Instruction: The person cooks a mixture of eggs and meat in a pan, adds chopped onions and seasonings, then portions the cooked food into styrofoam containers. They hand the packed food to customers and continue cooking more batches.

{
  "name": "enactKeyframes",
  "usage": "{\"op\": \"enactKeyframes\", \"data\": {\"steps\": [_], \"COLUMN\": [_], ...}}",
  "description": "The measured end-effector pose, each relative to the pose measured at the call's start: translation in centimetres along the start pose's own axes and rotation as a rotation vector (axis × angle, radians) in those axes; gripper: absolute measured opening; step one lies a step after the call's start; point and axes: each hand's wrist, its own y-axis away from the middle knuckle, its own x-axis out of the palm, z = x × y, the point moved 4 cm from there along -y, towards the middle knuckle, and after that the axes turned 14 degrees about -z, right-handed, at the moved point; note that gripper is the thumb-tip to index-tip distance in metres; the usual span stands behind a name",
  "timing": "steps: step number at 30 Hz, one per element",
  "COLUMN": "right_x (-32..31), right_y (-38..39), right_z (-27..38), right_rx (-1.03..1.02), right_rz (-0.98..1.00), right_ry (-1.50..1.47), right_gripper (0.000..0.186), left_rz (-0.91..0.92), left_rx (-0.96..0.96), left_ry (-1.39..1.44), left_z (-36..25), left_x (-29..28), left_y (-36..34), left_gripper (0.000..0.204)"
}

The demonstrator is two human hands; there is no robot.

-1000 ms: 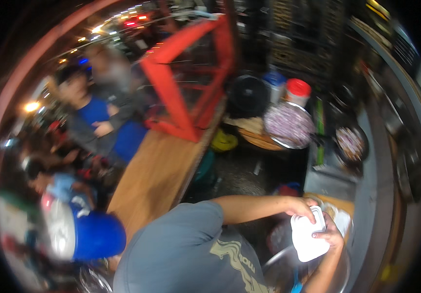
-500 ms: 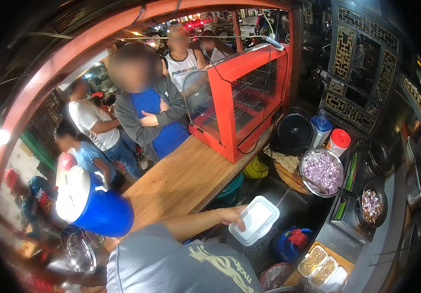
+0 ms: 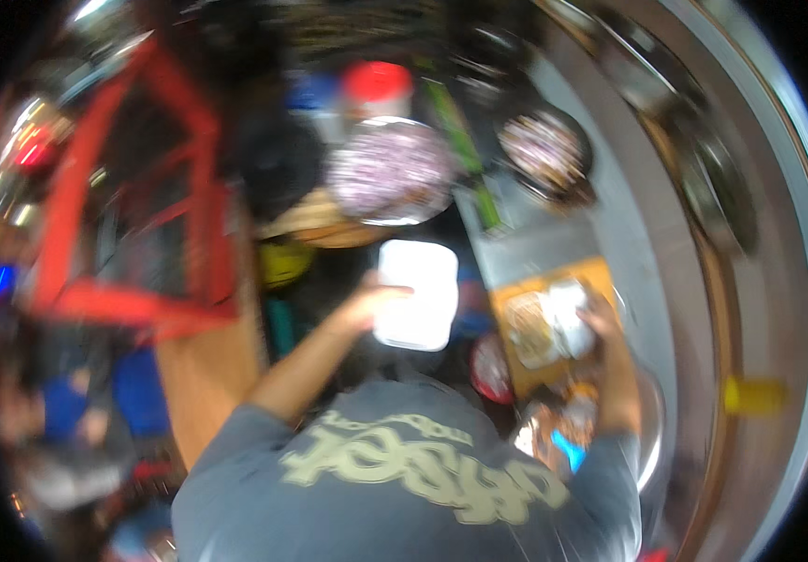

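My left hand is closed on the edge of a white foam takeout box, held up at the middle of the view. Its thumb lies across the box's face. Farther right, my right hand has its fingers closed on the outer edge of a second white foam box. That box sits on a wooden board. Beside it on the same board is an open foam box filled with brownish food. Motion blurs the view, so fine finger detail is lost.
Beyond my left hand stands a metal bowl of chopped purple onion, near a red-lidded tub. A pan with food is on the stove at the far right. A red-framed display case stands left, on a wooden counter.
The view has swung to the right, toward the stove and board. My right hand has come into view at the boxes on the board. My left hand still holds its foam box.
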Motion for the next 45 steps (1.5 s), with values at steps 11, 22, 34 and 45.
{"op": "enactKeyframes", "data": {"steps": [11,22,34,45], "right_x": [0.4,-5.0,-3.0,7.4], "right_y": [0.7,7.0,4.2,-1.9], "right_z": [5.3,3.9,7.3,17.2], "right_rx": [0.335,0.369,0.216,0.238], "right_rz": [-0.037,-0.371,0.008,0.340], "right_ry": [0.068,-1.013,-1.325,-0.319], "right_gripper": [0.099,0.046,0.045,0.082], "left_rz": [0.209,-0.083,0.035,0.250], "left_rx": [-0.219,0.260,0.466,0.024], "left_ry": [-0.432,-0.785,-0.508,0.004], "left_z": [4.0,5.7,1.7,2.7], "left_x": [10.9,15.8,14.2,15.0], "left_y": [-11.6,-22.1,-4.6,-5.5], "left_gripper": [0.044,0.055,0.033,0.060]}}
